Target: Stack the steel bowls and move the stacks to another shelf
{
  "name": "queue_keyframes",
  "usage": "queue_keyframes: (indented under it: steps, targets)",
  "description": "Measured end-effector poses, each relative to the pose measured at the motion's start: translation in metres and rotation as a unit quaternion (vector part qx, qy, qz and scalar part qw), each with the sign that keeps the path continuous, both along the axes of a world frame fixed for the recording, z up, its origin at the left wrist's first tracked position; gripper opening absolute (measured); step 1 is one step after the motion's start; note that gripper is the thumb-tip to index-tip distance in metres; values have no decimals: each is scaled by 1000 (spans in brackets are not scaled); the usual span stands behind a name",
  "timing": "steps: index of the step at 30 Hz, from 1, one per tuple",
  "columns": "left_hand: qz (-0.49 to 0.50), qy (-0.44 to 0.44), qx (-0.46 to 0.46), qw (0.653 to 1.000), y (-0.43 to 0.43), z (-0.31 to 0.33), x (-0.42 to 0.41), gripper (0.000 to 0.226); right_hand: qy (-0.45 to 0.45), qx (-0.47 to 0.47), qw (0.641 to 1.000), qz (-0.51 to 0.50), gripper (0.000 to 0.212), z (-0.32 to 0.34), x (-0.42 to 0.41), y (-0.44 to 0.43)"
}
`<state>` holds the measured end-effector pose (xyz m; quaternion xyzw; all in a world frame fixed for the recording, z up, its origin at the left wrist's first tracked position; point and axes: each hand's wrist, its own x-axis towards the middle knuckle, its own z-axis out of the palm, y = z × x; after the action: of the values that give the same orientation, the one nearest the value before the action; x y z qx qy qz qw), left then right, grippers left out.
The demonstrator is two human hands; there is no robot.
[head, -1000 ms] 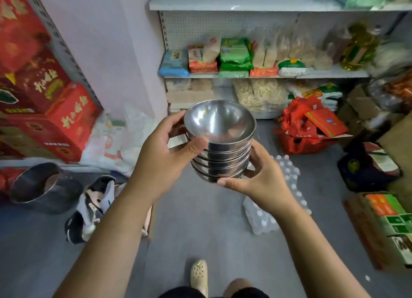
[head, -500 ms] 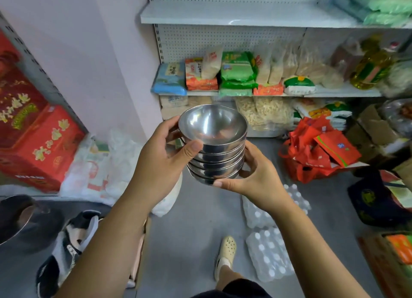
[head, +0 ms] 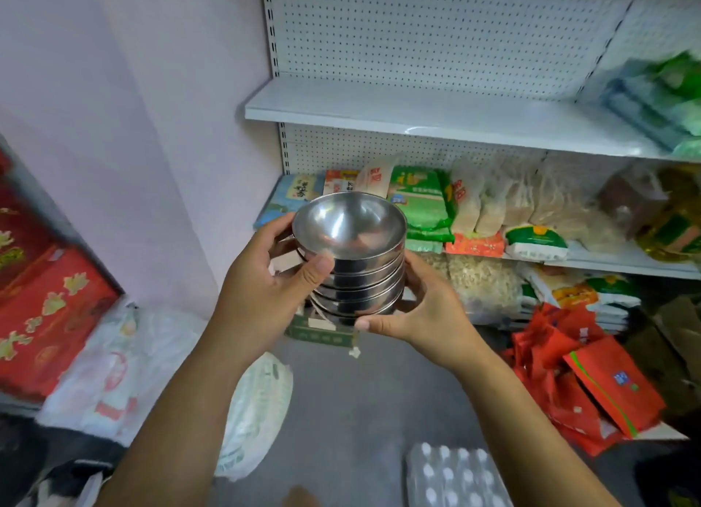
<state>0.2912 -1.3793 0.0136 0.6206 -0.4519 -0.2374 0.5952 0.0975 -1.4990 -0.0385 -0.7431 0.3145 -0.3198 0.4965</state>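
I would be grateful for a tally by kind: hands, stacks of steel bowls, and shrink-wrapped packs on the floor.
Hands: 2, the left hand and right hand, each with a grip on the stack.
Bowl stacks: 1, the stack of steel bowls.
Floor packs: 1, the shrink-wrapped pack.
Total: 4.

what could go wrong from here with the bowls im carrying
The stack of steel bowls is held between the left hand and right hand; the smooth nested bowls might slip or tilt apart.
The white plastic bag and the wrapped white pack lie on the floor just ahead, a likely trip hazard.
Lifting could knock the stack against the front edge of the white shelf.
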Motion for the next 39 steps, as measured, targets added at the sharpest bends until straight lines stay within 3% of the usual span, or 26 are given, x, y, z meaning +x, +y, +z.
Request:
queue_keyframes:
  steps: [6,12,22,27,39]
  targets:
    - [9,19,3,1000,-77,-6,50,74,-2,25,1000,12,102,-9,53,-83]
    - [-11,-11,5,1000,-176,5,120,75,-23,2,1000,-19,91,1,117,-169]
    - [-55,-38,1,998,-324,37,236,77,-53,5,998,-35,90,15,225,-309]
    - [-32,-26,-3,999,-385,33,261,73,-40,-11,999,-26,101,15,254,-376]
    - [66,-31,-35,997,-530,38,318,65,-17,-27,997,74,103,29,342,-558]
